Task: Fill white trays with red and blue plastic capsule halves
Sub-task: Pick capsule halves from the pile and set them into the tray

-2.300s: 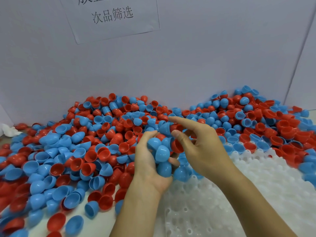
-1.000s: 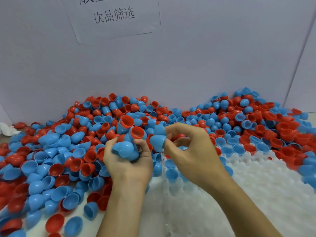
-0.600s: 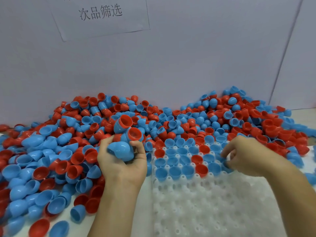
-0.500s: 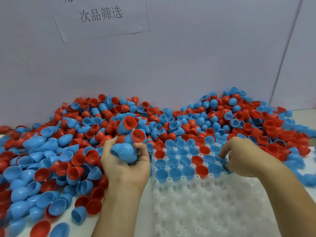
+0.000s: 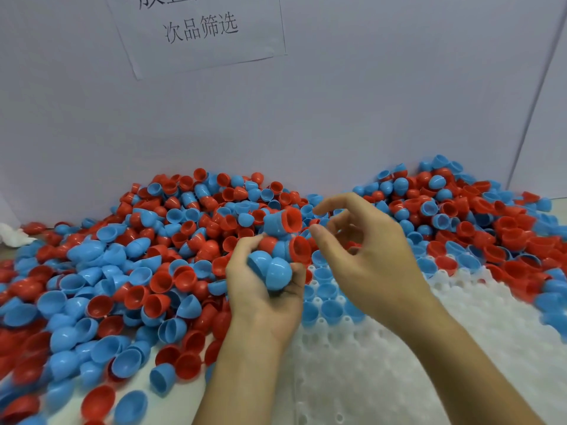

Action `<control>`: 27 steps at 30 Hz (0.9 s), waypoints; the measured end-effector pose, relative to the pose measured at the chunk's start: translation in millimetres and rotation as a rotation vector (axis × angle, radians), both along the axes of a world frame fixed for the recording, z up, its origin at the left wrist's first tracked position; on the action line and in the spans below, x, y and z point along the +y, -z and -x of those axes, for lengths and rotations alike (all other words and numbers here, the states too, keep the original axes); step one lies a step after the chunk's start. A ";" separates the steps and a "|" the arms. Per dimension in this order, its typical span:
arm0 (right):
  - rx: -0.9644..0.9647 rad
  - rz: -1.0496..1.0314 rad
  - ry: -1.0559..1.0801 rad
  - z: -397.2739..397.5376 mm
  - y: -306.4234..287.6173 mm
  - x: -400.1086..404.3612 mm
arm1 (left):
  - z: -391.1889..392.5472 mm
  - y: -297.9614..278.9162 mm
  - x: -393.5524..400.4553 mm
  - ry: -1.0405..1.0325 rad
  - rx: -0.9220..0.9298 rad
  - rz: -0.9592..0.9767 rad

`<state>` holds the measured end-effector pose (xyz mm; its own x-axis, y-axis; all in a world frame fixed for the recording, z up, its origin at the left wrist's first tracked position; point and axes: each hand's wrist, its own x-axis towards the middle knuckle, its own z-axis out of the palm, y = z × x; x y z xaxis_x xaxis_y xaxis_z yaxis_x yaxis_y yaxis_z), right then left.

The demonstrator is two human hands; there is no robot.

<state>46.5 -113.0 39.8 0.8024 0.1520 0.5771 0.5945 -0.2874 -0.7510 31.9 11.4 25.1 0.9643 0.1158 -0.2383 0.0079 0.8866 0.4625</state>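
Note:
My left hand (image 5: 264, 297) grips a clump of red and blue capsule halves (image 5: 277, 250), with a blue half holding a red one on top. My right hand (image 5: 365, 256) hovers just right of the clump, thumb and fingers spread apart and holding nothing. Under both hands lies the white tray (image 5: 383, 378) with round sockets. Several blue halves (image 5: 326, 305) sit in its far sockets, partly hidden by my hands. A big loose pile of red and blue halves (image 5: 147, 271) covers the table to the left and behind.
More red and blue halves (image 5: 491, 228) are heaped at the back right and spill over the tray's right side. A grey wall board with a paper sign (image 5: 199, 29) closes the back. A white rag (image 5: 13, 236) lies at the far left.
My right hand has left the tray's right part and come back left, up to the clump in my left hand. The left hand keeps its hold.

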 end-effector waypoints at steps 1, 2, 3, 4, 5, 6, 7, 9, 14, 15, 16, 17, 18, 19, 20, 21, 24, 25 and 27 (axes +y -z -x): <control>0.000 -0.014 -0.002 0.1 2.3 3.1 | 0.4 0.0 -1.8 0.051 -0.009 -0.040; -0.001 -0.009 0.007 -0.6 4.2 4.1 | 0.6 0.7 -3.4 0.092 -0.020 -0.084; 0.001 0.000 0.022 -1.5 5.3 3.8 | 0.6 1.5 -4.7 0.121 -0.030 -0.127; 0.007 0.004 0.037 -2.6 5.7 2.5 | 0.7 2.6 -5.6 0.144 -0.040 -0.160; 0.017 -0.001 0.045 -3.6 5.6 0.9 | 1.0 3.2 -6.3 0.161 -0.045 -0.185; 0.029 -0.007 0.045 -4.2 5.3 -0.5 | 1.8 3.3 -6.8 0.173 -0.047 -0.202; 0.042 -0.012 0.045 -4.7 4.6 -1.7 | 2.4 3.9 -6.6 0.173 -0.041 -0.214; 0.062 -0.030 0.050 -4.7 4.0 -3.2 | 3.1 4.5 -6.3 0.172 -0.030 -0.222; 0.039 -0.027 0.028 -4.6 3.3 -5.6 | 3.3 5.1 -6.5 0.139 -0.017 -0.194; 0.036 -0.018 0.013 -4.7 3.2 -6.7 | 4.0 4.2 -6.6 0.135 -0.023 -0.194; 0.032 -0.002 0.000 -4.7 3.1 -7.7 | 4.5 3.7 -6.6 0.134 -0.028 -0.195; 0.027 0.020 -0.010 -4.5 3.1 -8.8 | 4.9 3.1 -7.0 0.135 -0.027 -0.196; 0.018 0.044 -0.021 -4.3 3.1 -9.9 | 5.0 3.1 -7.2 0.133 -0.023 -0.199; 0.007 0.067 -0.032 -4.0 3.0 -11.0 | 5.2 3.2 -7.0 0.128 -0.015 -0.202; -0.003 0.092 -0.043 -3.5 2.9 -12.0 | 5.1 3.7 -6.6 0.123 -0.008 -0.200; -0.008 0.118 -0.053 -3.0 2.7 -12.9 | 5.1 3.8 -6.2 0.119 -0.006 -0.200; -0.003 0.170 -0.066 -2.6 2.8 -14.2 | 5.9 2.2 -6.3 0.129 -0.028 -0.233; 0.000 0.171 -0.064 -2.5 3.3 -13.8 | 6.0 1.8 -6.4 0.135 -0.035 -0.246; -0.009 0.157 -0.050 -2.7 4.5 -11.7 | 6.4 1.4 -6.6 0.141 -0.043 -0.256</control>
<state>49.3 -124.7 35.3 0.7863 0.2807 0.5504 0.6178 -0.3707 -0.6935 25.5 4.8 23.7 0.9836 0.0307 -0.1778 0.0988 0.7327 0.6733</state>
